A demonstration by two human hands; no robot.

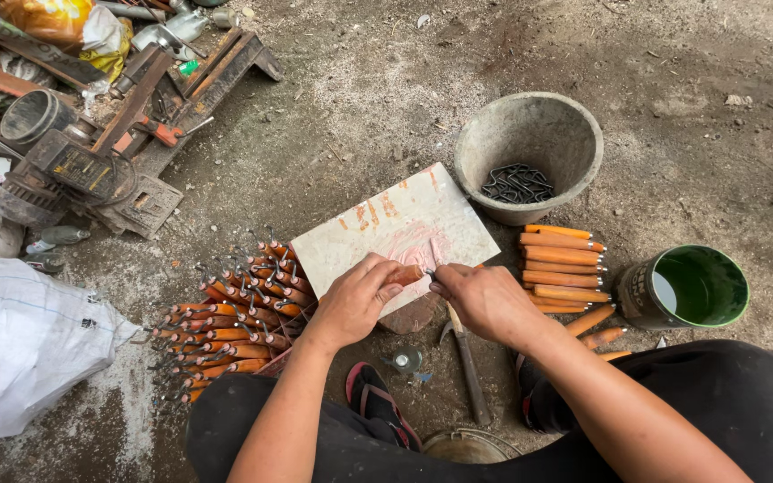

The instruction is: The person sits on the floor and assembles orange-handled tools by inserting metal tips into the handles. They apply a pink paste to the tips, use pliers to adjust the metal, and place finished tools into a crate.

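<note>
Left hand grips an orange handle flat against the tile for support, while right hand pinches a thin metal piece at its tip.

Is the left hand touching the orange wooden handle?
Touching. The head view shows the left hand wrapped around one end of the orange wooden handle over the tile.

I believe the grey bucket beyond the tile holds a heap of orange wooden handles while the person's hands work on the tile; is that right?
Not quite. In the head view the grey bucket holds a small heap of dark bent metal hooks, not orange handles. The rest stands: it sits beyond the tile, where the left hand and right hand work.
</note>
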